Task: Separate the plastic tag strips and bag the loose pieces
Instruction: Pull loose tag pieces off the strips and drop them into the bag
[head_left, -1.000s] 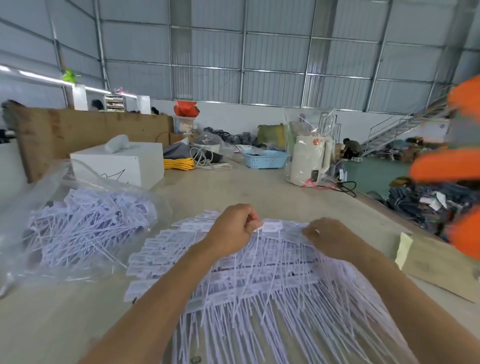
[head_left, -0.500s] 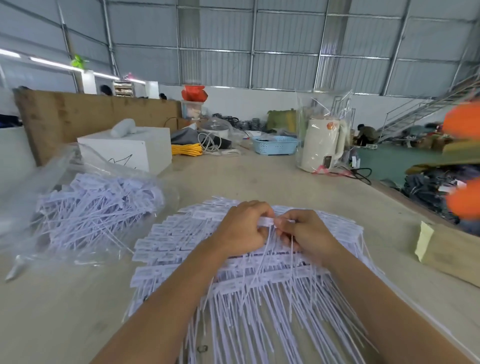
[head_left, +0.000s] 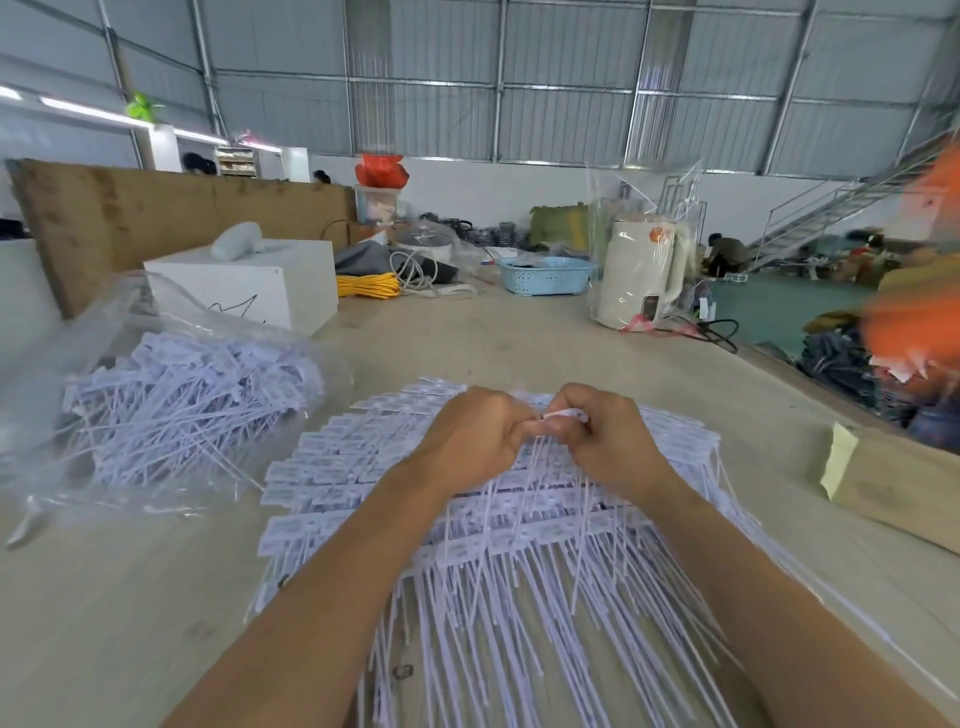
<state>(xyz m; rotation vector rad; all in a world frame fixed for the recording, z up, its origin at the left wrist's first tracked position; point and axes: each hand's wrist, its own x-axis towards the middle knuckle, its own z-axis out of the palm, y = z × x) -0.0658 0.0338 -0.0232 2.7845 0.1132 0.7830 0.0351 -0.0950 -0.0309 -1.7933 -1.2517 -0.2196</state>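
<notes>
A wide pile of white plastic tag strips, rows of small labels with long thin tails, lies on the table in front of me. My left hand and my right hand meet above the pile's far middle. Both pinch one tag strip between curled fingers, and its tails hang down between my hands. To the left lies a clear plastic bag holding a heap of loose tag pieces; its mouth faces the pile.
A white box stands behind the bag. A yellow-and-brown cardboard piece lies at the right table edge. Farther back are a blue basket, a white kettle in plastic wrap, yellow cord and a brown board.
My right hand has moved left from the pile's right side to meet my left hand. Both hands now hold one strip lifted off the pile.
</notes>
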